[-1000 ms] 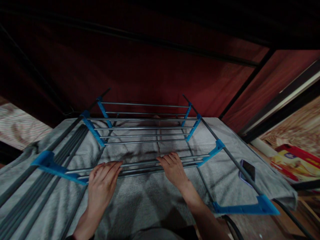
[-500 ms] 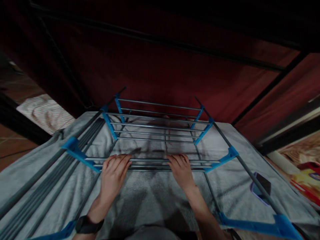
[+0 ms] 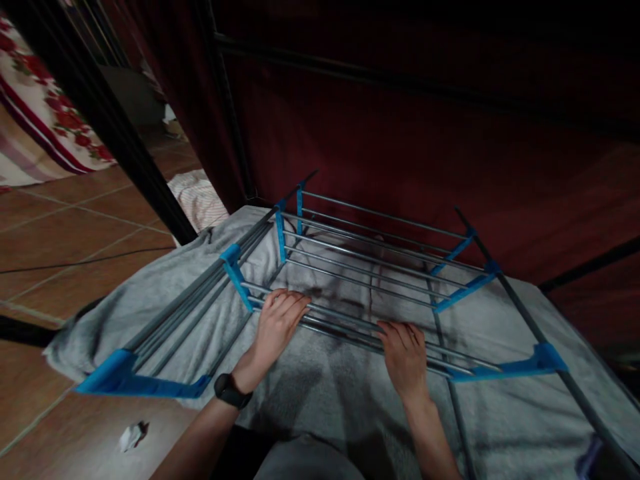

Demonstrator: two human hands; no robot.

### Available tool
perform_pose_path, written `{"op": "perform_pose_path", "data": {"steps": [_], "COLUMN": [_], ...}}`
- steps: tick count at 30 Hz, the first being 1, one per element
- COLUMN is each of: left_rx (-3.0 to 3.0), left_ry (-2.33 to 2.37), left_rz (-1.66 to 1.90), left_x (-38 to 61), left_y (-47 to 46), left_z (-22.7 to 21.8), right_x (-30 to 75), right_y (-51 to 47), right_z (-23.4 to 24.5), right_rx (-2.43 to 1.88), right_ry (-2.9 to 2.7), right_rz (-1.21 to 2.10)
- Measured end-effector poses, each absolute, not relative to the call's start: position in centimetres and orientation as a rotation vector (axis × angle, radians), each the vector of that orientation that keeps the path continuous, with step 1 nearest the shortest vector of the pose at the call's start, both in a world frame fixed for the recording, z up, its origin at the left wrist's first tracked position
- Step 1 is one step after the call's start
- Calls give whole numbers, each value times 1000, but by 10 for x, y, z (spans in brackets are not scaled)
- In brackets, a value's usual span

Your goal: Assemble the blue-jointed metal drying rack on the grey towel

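Observation:
A grey towel [image 3: 325, 393] lies spread under a drying rack [image 3: 370, 267] of grey metal rods with blue plastic joints. My left hand [image 3: 277, 323] lies flat on the towel, fingers stretched out and touching the nearest rods; a black watch [image 3: 231, 391] is on that wrist. My right hand [image 3: 406, 357] rests flat too, its fingers over the same front rods further right. Neither hand grips anything.
A dark red fabric wall [image 3: 400, 147] stands right behind the rack. Tiled floor [image 3: 75, 233] lies to the left, with a crumpled white scrap [image 3: 131, 437], a striped cloth [image 3: 197, 197] and a floral cover [image 3: 35, 120]. A black post [image 3: 115, 133] rises at left.
The view has swung to the left, so the rack and both hands sit further right and the floor shows. The hands stay flat on the front rods. The phone has left the view.

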State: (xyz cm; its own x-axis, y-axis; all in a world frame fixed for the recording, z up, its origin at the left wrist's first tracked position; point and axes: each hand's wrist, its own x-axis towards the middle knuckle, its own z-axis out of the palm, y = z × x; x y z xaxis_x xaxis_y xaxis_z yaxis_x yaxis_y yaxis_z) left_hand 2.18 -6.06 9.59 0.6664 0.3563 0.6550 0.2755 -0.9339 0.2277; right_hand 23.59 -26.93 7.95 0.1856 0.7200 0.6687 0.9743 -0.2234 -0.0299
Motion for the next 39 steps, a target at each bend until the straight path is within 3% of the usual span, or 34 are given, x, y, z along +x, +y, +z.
{"op": "perform_pose_path", "data": {"steps": [13,23,27,39], "left_rx": [2734,1947,1643,1732], "left_ry": [576,1289,1380,1277], "left_rz": [1152,1608,1549,1360], "left_x": [18,-20,-26,-17], "left_y": [-63,-53,-30,-2], "left_z": [87,47,35,28], "right_x": [241,242,243,242], "right_y": [-274,-277,-278,-277], "right_z": [78,69,68,69], "right_rx": [-2017,-2025,-2013,-2009], "right_ry": [-1678,-1584,-1623,-1647], "right_rz": [-799,-907,-902,-880]}}
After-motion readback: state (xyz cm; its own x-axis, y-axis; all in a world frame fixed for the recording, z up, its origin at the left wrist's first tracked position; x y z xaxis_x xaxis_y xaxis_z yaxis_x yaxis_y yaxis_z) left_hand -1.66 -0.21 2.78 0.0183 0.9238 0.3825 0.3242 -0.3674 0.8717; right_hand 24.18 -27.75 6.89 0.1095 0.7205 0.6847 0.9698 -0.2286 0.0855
